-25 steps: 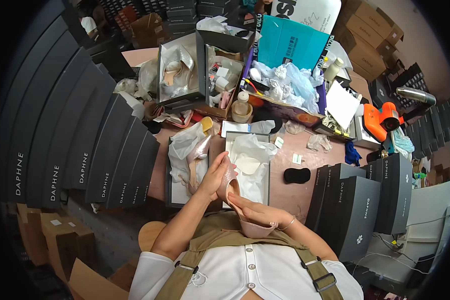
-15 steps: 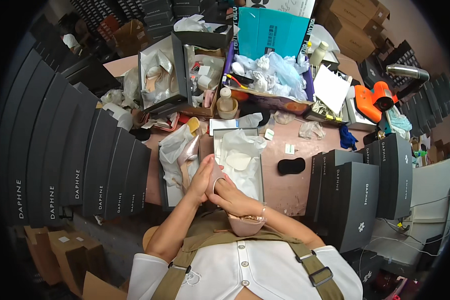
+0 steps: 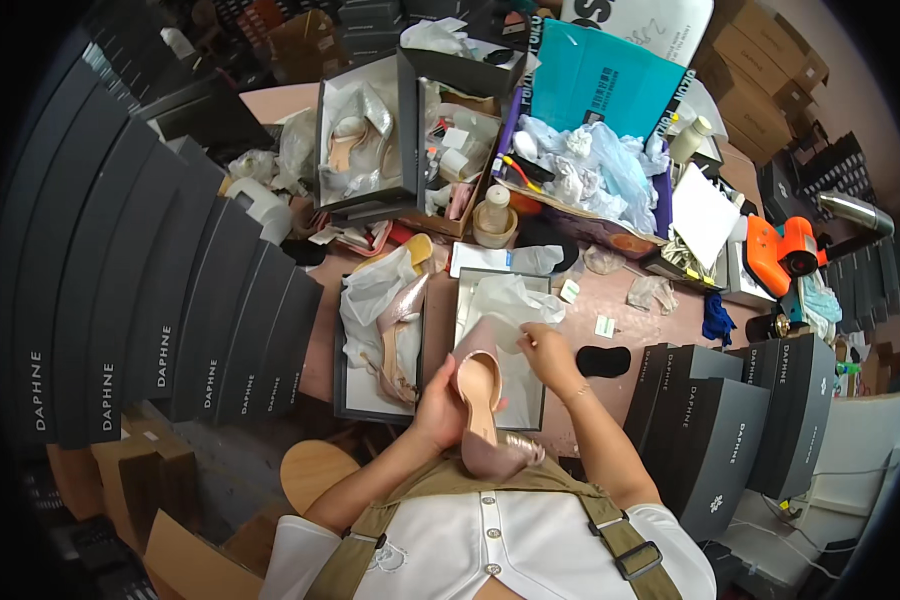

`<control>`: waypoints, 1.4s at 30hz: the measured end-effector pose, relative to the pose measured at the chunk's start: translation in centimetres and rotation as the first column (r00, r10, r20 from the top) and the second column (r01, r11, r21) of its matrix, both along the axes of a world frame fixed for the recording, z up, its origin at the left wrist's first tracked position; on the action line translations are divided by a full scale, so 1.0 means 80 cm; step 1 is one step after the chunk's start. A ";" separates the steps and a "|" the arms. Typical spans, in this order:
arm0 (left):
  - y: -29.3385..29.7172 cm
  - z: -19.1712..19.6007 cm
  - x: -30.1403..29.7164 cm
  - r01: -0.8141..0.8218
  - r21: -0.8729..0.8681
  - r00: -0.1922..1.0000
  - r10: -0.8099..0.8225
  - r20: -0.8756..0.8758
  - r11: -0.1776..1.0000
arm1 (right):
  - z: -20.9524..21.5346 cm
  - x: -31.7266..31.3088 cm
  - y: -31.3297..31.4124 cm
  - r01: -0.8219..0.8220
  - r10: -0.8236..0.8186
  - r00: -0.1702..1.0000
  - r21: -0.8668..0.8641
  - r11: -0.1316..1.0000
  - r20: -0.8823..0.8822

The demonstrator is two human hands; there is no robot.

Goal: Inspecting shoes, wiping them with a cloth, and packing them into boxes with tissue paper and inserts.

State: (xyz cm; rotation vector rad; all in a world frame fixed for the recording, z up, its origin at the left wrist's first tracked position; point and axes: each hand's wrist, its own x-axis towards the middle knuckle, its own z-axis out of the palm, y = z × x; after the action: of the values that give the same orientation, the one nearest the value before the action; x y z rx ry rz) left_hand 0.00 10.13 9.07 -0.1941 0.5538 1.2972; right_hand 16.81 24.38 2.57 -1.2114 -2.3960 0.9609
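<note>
A pale pink pointed-toe pump (image 3: 478, 342) with a beige insole lies toe-away in my left hand (image 3: 437, 412), whose fingers wrap its side. The heel end points back toward my apron, with a shiny part beside it. My right hand (image 3: 550, 358) is raised over the right side of an open shoe box (image 3: 548, 400), its fingers pinched together next to white tissue paper (image 3: 505, 298). What those fingers hold, if anything, is too small to tell. Left of that box, another open box (image 3: 345, 405) contains a metallic pink shoe (image 3: 402, 305) on tissue.
Stacked dark shoe boxes line the left (image 3: 185, 330) and right (image 3: 705, 425). Behind are a tilted shoe box (image 3: 410, 140), a purple-edged carton (image 3: 570, 222) full of crumpled plastic, a capped bottle (image 3: 495, 207) and an orange tool (image 3: 770, 255). A black pad (image 3: 603, 361) lies at right.
My right hand has left the shoe and moved right and away, over the box. The left hand keeps the shoe, now turned with its opening up. The whole view has shifted slightly.
</note>
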 end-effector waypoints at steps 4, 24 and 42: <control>0.005 -0.011 -0.024 -0.254 -0.115 0.966 0.244 -0.088 0.960 | 0.119 0.007 -0.040 -0.103 -0.317 0.883 -0.801 0.590 -0.347; 0.001 -0.027 -0.003 -0.137 -0.076 0.934 0.104 -0.341 0.988 | 0.098 -0.046 -0.088 -0.191 0.176 0.971 -0.079 0.978 -0.165; 0.004 -0.049 -0.002 -0.094 -0.080 0.959 0.069 -0.275 0.992 | 0.071 -0.065 -0.078 -0.228 0.237 0.970 0.139 0.964 -0.049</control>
State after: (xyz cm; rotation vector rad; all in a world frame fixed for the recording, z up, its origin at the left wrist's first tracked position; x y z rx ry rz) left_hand -0.19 10.45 5.14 -0.1160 0.8484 1.3891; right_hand 11.60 18.10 8.22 -0.8530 -2.5449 0.8736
